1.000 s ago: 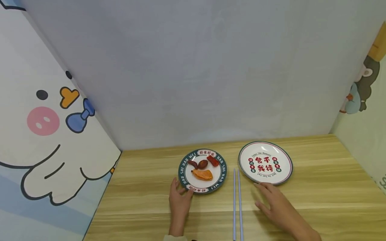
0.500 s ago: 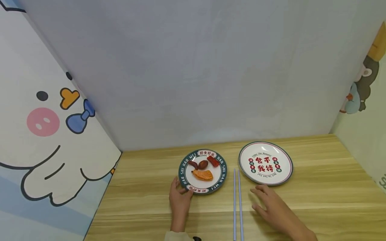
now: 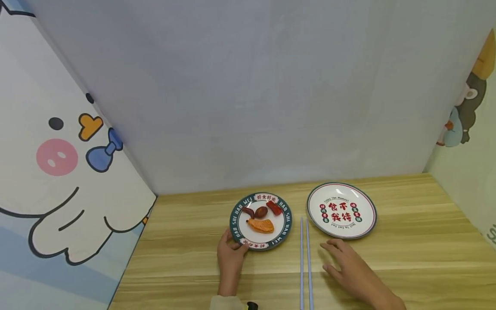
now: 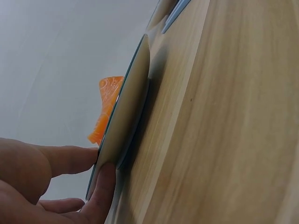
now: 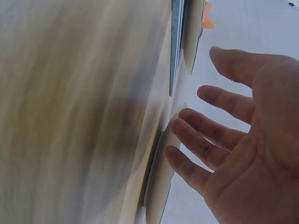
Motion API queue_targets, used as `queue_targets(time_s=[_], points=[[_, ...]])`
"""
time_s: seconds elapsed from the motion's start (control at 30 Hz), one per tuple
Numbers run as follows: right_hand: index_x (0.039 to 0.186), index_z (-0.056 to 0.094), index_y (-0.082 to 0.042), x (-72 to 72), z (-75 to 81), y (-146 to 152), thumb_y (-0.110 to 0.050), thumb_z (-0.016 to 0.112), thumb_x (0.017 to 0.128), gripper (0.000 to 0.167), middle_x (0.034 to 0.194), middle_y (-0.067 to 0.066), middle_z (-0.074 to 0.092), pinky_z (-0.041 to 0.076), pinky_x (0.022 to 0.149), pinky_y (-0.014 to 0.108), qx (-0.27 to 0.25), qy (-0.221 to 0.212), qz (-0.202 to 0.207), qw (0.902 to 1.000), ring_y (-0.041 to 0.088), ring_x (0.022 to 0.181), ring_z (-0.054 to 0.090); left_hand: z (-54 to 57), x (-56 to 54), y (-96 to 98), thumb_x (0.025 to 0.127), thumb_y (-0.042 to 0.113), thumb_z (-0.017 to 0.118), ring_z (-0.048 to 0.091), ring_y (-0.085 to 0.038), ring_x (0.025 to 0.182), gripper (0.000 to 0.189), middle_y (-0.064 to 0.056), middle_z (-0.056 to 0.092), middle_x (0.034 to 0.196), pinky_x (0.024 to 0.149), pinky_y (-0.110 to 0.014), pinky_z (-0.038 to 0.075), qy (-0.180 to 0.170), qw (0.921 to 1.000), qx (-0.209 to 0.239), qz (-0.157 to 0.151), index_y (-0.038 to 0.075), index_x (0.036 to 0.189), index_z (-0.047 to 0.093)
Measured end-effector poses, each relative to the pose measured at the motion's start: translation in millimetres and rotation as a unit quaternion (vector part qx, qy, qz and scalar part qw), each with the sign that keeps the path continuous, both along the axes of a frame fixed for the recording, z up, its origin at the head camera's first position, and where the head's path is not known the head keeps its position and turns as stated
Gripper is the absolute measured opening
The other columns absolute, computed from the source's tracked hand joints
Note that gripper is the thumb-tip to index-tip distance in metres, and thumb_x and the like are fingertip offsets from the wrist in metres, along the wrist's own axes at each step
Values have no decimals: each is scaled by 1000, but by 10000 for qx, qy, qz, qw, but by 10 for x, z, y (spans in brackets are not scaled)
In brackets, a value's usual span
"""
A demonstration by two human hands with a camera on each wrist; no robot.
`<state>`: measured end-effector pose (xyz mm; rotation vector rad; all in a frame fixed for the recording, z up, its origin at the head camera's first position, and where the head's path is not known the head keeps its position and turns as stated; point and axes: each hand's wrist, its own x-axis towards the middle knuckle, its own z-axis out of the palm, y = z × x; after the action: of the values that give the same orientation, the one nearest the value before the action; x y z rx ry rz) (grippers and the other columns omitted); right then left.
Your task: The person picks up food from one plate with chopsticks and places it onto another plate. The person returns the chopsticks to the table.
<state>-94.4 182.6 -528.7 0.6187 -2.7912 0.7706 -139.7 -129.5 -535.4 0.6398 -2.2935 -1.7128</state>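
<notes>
Chopsticks (image 3: 302, 262) lie between food plate (image 3: 259, 237) and white plate (image 3: 364, 202) in head view, running to lower frame edge. Salmon (image 3: 261, 226) on food plate with three other pieces (image 3: 261, 212). Wood (image 3: 182, 245) extends left of left hand (image 3: 231, 257); wall (image 3: 248, 107) behind both plates. Left wrist view: left hand pinches food plate's rim, one finger underneath, hidden in head view. Right wrist view: right hand (image 5: 254, 154) palm-on, fingers loosely spread, holding nothing; white plate near, contact unclear.

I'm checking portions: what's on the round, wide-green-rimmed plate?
An orange tapered piece, brown oval piece, dark-red curved piece and red chunk. Beneath them, the round plate is hidden.
</notes>
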Motion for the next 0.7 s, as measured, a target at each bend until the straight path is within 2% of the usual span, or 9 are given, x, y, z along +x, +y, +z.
queue_targets(time_s=[0.33, 0.7], points=[[134, 68, -1, -33, -37, -34, -12, 86, 86, 53, 130, 13, 64, 59, 107, 55, 47, 31, 32, 10000, 34, 121, 64, -23, -26, -7, 82, -16, 79, 64, -26, 93, 75, -28, 57, 132, 61, -15, 58, -67, 9997, 227, -27, -15, 149, 47], [140, 63, 0, -141, 3, -119, -13, 83, 89, 56, 137, 21, 61, 54, 112, 62, 40, -565, 202, 9982, 44, 126, 60, -40, -20, -8, 83, -15, 78, 61, -25, 93, 74, -25, 57, 127, 61, -15, 57, -59, 9994, 334, 18, -13, 150, 47]])
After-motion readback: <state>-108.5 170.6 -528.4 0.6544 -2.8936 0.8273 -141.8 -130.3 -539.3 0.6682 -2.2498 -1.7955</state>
